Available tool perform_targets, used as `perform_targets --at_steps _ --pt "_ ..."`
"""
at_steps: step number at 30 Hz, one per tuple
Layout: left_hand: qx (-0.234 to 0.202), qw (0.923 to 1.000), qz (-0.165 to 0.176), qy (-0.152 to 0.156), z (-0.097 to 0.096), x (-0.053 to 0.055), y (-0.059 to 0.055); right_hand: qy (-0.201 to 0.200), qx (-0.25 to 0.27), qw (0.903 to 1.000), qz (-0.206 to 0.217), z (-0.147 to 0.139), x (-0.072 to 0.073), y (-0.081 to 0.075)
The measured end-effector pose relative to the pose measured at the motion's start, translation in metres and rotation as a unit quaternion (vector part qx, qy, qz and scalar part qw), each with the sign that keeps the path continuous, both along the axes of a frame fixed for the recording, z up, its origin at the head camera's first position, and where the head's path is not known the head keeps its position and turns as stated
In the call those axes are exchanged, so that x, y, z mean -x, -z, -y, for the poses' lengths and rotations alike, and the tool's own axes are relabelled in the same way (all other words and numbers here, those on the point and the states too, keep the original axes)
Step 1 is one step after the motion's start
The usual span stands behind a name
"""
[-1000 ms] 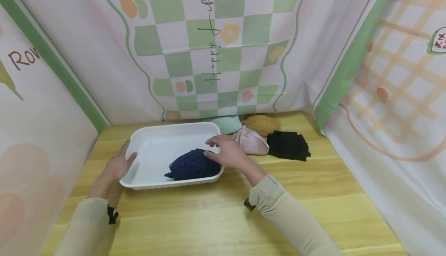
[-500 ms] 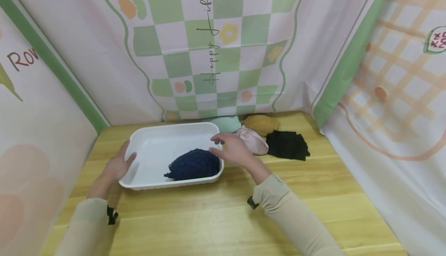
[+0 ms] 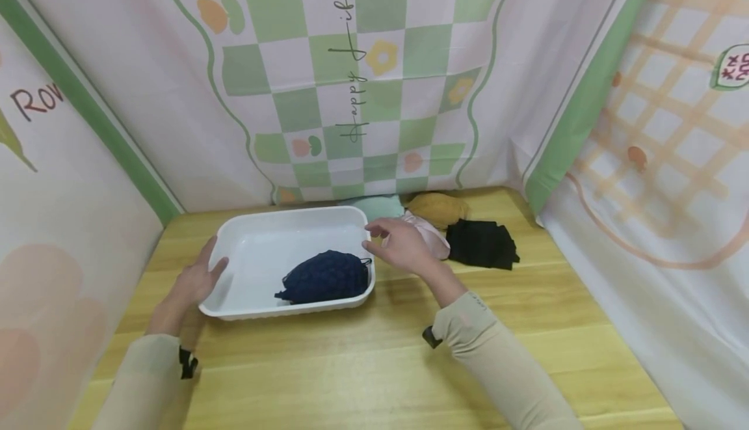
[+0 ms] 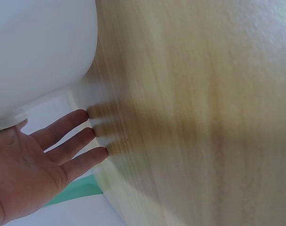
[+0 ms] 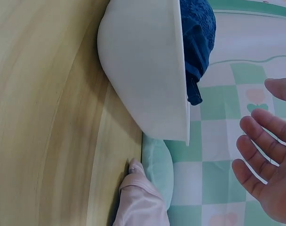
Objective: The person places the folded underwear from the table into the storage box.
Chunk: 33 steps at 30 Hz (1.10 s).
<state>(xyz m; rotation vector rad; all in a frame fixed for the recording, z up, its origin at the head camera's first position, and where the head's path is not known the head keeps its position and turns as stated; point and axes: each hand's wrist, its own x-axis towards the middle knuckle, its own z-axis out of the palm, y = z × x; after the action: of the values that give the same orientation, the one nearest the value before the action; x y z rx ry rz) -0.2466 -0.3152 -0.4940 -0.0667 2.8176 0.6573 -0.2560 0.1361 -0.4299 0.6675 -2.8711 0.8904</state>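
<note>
A white tray (image 3: 275,235) stands on the wooden table, and a folded navy lace bra (image 3: 326,277) lies in its right front part. At the tray's left rim is my left hand (image 3: 197,280), thumb over the edge inside and fingers outside. The left wrist view shows those fingers (image 4: 70,141) straight and spread below the rim. My right hand (image 3: 400,244) hovers just off the tray's right rim, holding nothing, its fingers (image 5: 263,153) loosely bent. Behind it lies a folded pink satin bra (image 3: 432,238), partly covered by the hand in the head view.
Beside the pink bra are a folded black garment (image 3: 482,244) and a mustard cup-shaped garment (image 3: 439,209). A pale mint one (image 3: 380,207) sits behind the tray's right corner. Printed curtains (image 3: 374,92) hang close along the back and both sides of the table (image 3: 351,371).
My right hand has drawn back to the right, away from the navy bra and past the tray rim. The bra's strap end now shows. My left hand stays at the left rim.
</note>
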Motion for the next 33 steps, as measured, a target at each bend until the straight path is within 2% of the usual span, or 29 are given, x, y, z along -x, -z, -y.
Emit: perform_targets --at_steps 8,16,23,33 --pt "0.001 1.0 0.001 0.001 0.0 0.0 0.0 0.005 0.034 0.9994 -0.003 -0.008 0.003 0.002" --pt "0.001 1.0 0.002 0.003 0.0 0.0 0.001 0.005 0.017 0.9998 0.003 -0.018 0.001 -0.003" --pt "0.003 1.0 0.006 0.003 -0.001 0.0 0.001 0.026 0.05 0.9983 0.018 -0.029 -0.002 -0.005" --pt "0.004 1.0 0.005 0.005 0.0 0.0 0.001 0.036 0.065 0.9971 0.012 -0.039 0.001 -0.002"
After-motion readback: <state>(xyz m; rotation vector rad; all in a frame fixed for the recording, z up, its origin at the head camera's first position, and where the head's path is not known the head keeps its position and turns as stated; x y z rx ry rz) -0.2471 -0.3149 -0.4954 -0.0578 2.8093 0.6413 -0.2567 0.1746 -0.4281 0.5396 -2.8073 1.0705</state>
